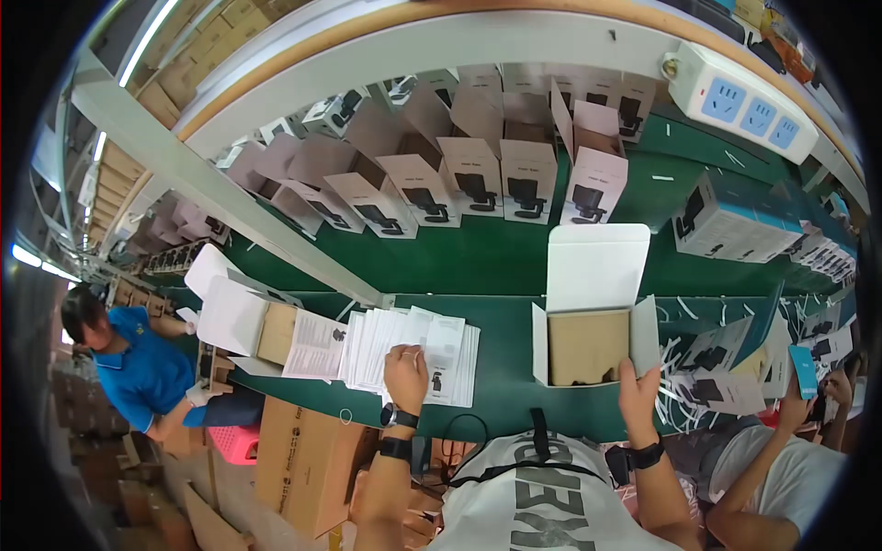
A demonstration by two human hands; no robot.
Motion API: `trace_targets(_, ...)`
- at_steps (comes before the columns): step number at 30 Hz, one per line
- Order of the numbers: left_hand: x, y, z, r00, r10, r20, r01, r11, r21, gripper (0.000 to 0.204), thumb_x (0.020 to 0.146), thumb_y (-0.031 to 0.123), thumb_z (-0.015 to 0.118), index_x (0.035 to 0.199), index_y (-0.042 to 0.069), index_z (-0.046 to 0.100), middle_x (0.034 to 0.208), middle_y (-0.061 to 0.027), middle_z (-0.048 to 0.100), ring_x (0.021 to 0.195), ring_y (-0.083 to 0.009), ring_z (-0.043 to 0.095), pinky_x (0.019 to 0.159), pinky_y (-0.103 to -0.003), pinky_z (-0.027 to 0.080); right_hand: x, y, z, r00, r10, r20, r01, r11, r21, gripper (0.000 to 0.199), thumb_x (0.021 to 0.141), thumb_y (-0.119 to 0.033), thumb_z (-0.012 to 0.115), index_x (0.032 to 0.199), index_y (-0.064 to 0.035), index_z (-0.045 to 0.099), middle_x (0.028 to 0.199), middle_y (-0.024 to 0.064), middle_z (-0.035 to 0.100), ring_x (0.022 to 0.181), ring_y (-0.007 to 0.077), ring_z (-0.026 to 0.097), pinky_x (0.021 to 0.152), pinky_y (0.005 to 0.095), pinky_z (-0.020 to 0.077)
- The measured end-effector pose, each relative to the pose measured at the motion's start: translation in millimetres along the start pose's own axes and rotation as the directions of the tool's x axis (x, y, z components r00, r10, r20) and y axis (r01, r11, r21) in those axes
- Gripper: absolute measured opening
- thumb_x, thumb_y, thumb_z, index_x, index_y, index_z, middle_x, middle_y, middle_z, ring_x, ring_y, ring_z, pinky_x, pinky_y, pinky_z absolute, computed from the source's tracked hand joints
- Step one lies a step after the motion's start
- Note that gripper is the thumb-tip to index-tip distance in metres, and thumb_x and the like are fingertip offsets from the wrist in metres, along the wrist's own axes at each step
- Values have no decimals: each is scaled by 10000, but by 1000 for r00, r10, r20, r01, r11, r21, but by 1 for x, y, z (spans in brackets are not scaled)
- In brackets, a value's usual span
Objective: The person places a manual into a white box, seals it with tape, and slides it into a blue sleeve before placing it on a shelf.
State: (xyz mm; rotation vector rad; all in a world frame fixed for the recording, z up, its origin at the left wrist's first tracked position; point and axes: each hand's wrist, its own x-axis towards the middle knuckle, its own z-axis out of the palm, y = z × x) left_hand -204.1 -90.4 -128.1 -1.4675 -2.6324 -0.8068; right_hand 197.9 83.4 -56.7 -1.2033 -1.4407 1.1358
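Note:
My left hand (405, 376) rests with curled fingers on a fanned stack of white printed leaflets (367, 344), closed at the edge of a leaflet (435, 344). In front of me on the right, an open white carton (597, 266) has its lid raised at the back and side flaps spread. A brown cardboard insert (588, 342) fills it, with dark cut-outs along its near edge. My right hand (636, 395) grips the carton's near right corner, thumb inside and fingers outside the flap.
Several open printed boxes (478, 179) stand along the green bench's back. Another open white box (234, 317) lies left of the leaflets. A power strip (749, 106) hangs upper right. Co-workers sit left (147, 358) and right (781, 477); paper strips (675, 395) litter the right side.

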Motion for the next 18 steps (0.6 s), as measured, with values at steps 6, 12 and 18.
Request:
trace_targets(6,-4,34,70,1000,19,-14,-14,965,261,394,896,347,751,1125,26,749,1137,-207,685,974,-410,665,807,-493,559,-11,-5,-16,979,120,167,-126,992,23,505,985,-101,740,1408,15,490,1056,50,660,956,124,617,849,267,500)
trace_targets(12,14,27,57,983,-67,173,-3,927,374,351,899,359,736,1077,62,796,1078,-186,683,999,-428,681,734,-524,569,-28,32,-61,858,358,369,-377,926,-21,400,992,-116,753,1339,13,602,983,-11,669,834,39,589,752,201,468)
trace_targets(18,6,14,26,967,-203,153,196,979,60,394,918,423,762,1170,124,809,1101,-168,709,996,-450,689,712,-538,578,-61,81,-78,821,496,282,-519,855,10,367,1015,-112,719,1351,-2,623,1145,36,706,1023,88,656,906,237,514)
